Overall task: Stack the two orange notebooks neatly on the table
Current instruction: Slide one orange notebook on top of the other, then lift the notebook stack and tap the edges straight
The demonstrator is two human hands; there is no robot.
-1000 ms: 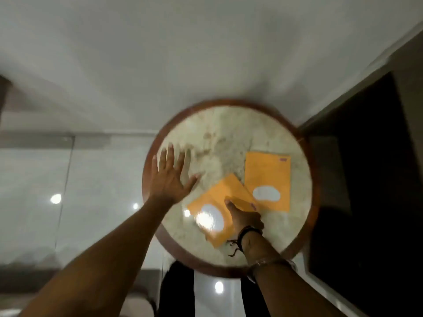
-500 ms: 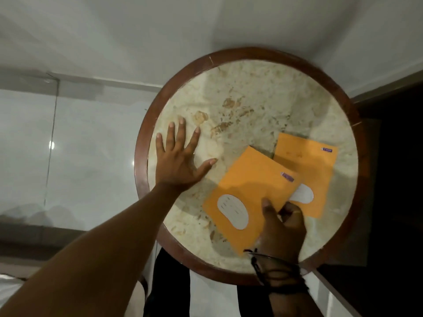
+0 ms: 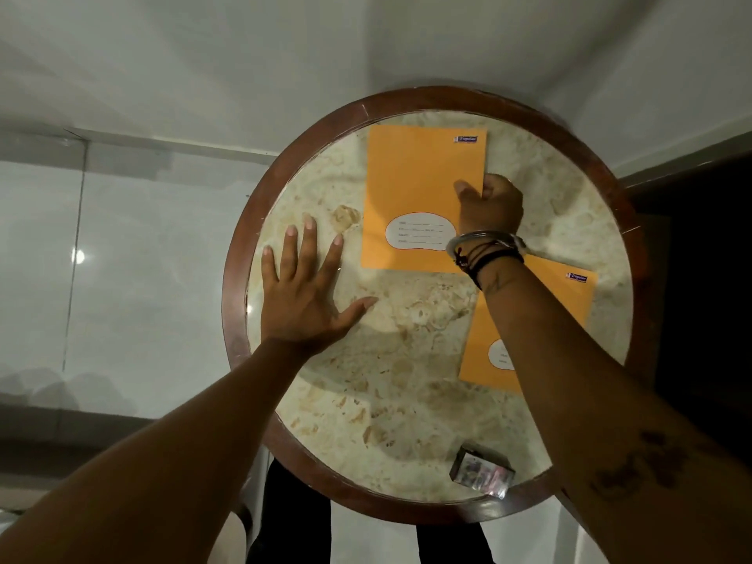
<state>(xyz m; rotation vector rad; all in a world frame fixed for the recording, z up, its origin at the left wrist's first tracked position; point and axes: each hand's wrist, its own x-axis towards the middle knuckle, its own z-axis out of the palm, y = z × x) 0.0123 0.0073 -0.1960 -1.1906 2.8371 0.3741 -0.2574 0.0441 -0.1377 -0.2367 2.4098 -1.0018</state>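
Two orange notebooks lie apart on the round marble table (image 3: 407, 400). The far notebook (image 3: 415, 189) sits squarely near the table's far edge, its white label patch towards me. My right hand (image 3: 490, 207) grips its right edge, thumb on the cover and fingers curled around the edge. The second notebook (image 3: 569, 303) lies tilted at the right side, largely hidden under my right forearm. My left hand (image 3: 305, 295) rests flat on the marble to the left of the far notebook, fingers spread, holding nothing.
A small dark box with a shiny wrapper (image 3: 482, 472) sits near the table's front edge. The table has a brown wooden rim (image 3: 234, 303). Pale floor tiles lie to the left, a dark area to the right.
My right hand has carried one notebook from the front middle to the far side of the table and turned it square. The other notebook stays at the right. The camera has moved closer.
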